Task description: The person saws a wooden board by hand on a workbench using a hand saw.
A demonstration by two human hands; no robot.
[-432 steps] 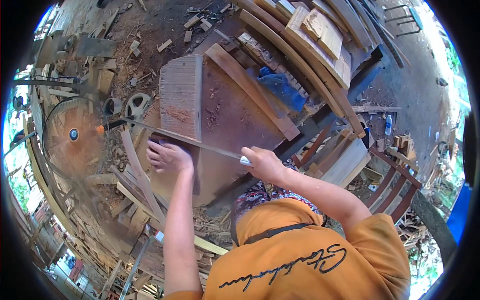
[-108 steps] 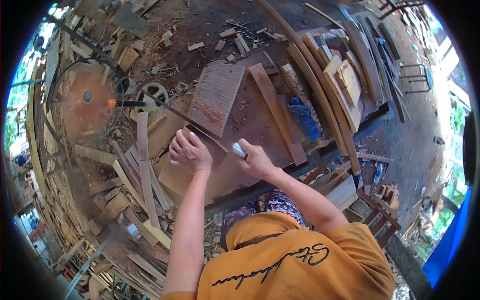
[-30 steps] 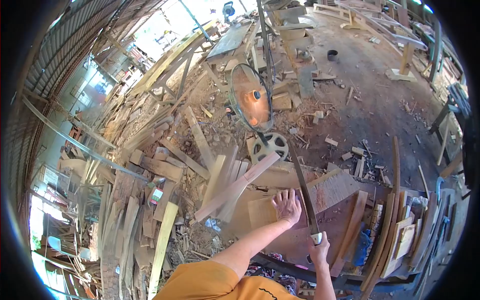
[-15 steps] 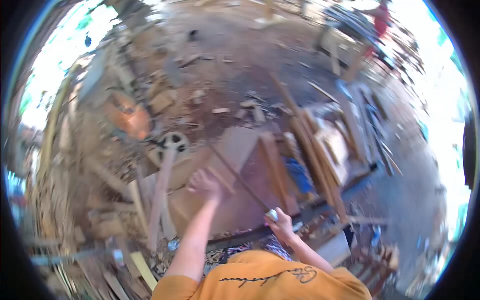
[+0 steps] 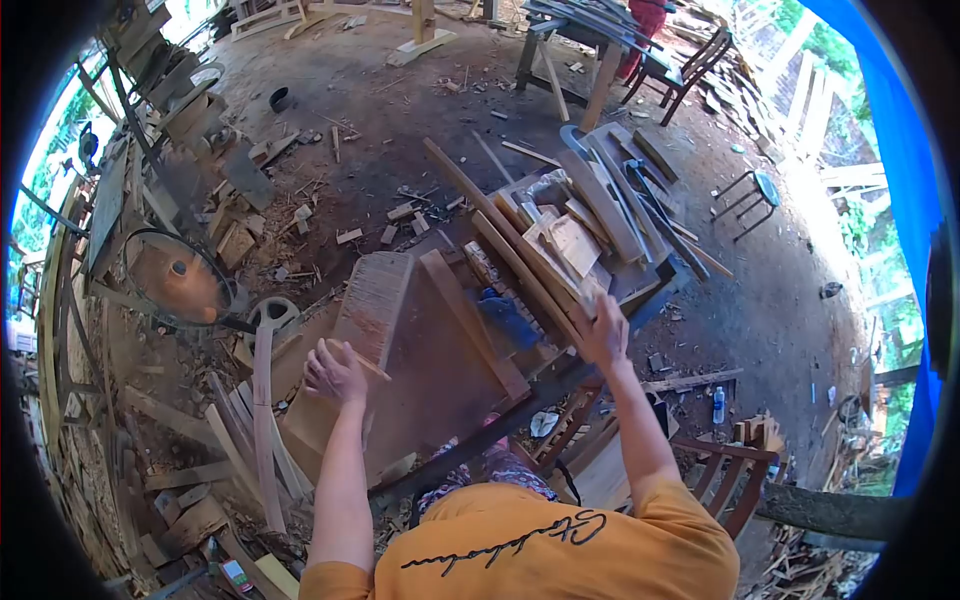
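Observation:
In the head view, my left hand [image 5: 335, 374] is closed around a short, thin wooden stick [image 5: 364, 362] beside a broad grained plank [image 5: 373, 305] on the brown worktable [image 5: 425, 400]. Farther right, my right hand [image 5: 604, 334] is at the near end of several stacked boards [image 5: 535, 262]. Its fingers are bent, and whatever they hold is hidden. Between my hands a reddish-brown wooden bar [image 5: 474, 325] lies slanting across the tabletop, with a crumpled blue thing [image 5: 512, 318] next to it.
A spoked wheel [image 5: 277, 313] and upright wood strips [image 5: 264, 430] stand left of the table. Behind the boards are a dark chair [image 5: 684, 75] and a small stool [image 5: 752, 197]. A slatted wooden piece [image 5: 725, 480] stands near my right side. Wood scraps litter the ground.
My right hand has moved up and right to the stacked boards; the long, thin strip it held no longer shows. My left hand, with the stick, appears farther left as the view has shifted.

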